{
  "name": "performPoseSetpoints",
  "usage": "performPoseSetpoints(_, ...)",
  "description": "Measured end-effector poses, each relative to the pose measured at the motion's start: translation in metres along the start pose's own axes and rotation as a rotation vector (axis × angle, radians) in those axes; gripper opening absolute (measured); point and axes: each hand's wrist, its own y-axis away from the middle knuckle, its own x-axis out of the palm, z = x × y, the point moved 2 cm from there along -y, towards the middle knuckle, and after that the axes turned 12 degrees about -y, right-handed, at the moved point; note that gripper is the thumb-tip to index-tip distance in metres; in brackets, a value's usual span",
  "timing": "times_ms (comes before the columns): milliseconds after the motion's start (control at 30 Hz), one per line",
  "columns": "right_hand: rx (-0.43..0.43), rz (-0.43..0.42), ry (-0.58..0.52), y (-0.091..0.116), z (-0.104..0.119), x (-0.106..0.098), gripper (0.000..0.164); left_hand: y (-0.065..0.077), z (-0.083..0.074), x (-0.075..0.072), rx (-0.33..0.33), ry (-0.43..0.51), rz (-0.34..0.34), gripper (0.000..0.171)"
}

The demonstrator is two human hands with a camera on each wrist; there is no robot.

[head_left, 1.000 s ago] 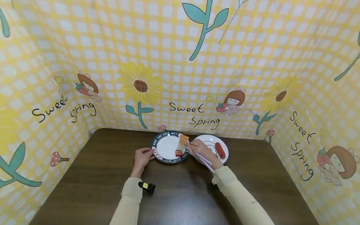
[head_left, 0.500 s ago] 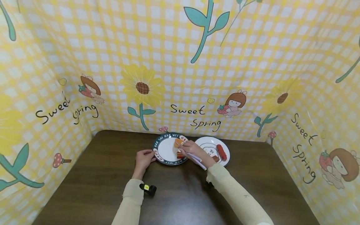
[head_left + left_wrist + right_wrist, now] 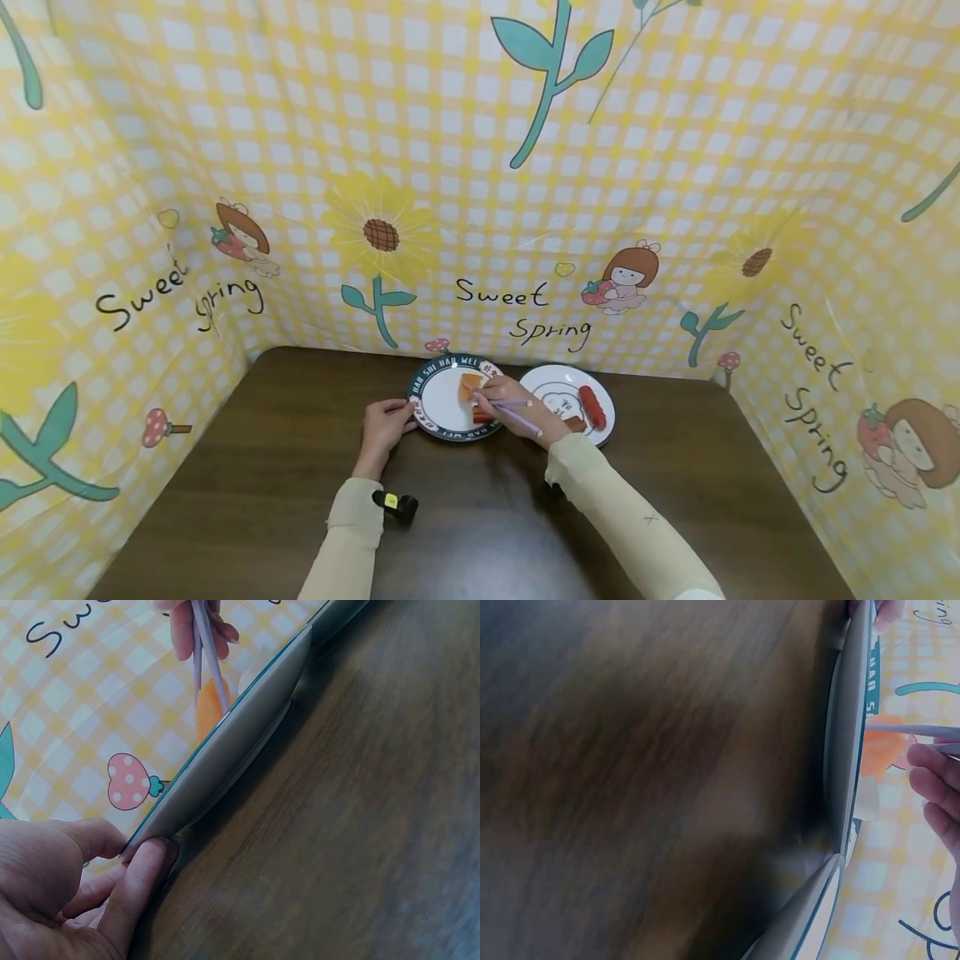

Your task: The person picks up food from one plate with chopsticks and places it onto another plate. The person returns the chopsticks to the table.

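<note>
In the head view my left hand point(image 3: 384, 427) is at the left edge of a white plate with a dark green lettered rim point(image 3: 441, 404). The left wrist view shows its thumb and fingers pinching that rim. My right hand point(image 3: 517, 400) holds a pair of pale purple chopsticks point(image 3: 204, 641) over the plate's right side. Their tips touch an orange piece of food point(image 3: 470, 384), which stands on the plate in the left wrist view. Beside it lies a reddish striped piece point(image 3: 480, 415), partly covered by the right hand. A whitish piece point(image 3: 866, 799) shows behind the rim in the right wrist view.
A second white plate point(image 3: 538, 380) stands close on the right, bearing a red sausage-like piece point(image 3: 592, 407) and a brown piece point(image 3: 575, 423). Both plates are near the far edge of the dark wooden table point(image 3: 480, 517). A yellow checked cloth point(image 3: 480, 208) hangs around it.
My right hand has moved left and carried the orange piece with the chopsticks from the plate's right rim toward its middle. The left hand keeps its place on the rim.
</note>
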Motion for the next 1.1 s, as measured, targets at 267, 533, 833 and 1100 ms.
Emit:
performPoseSetpoints(267,0.011,-0.023,-0.072,0.007,0.012,-0.008,0.023,0.002,-0.002,-0.001,-0.008,-0.014,0.002,0.039)
performPoseSetpoints(533,0.04,-0.075,-0.07,0.024,0.01,-0.022,0.023,0.0,-0.001,0.0,-0.004,-0.01,-0.003,0.038)
performPoseSetpoints(833,0.233,-0.216,-0.14,0.061,-0.008,-0.06,0.021,-0.001,0.003,-0.002,-0.012,-0.025,0.003,0.041)
performPoseSetpoints(1100,0.296,-0.315,-0.231,0.105,-0.038,-0.084,0.026,-0.002,0.002,0.002,-0.008,-0.028,0.008,0.042)
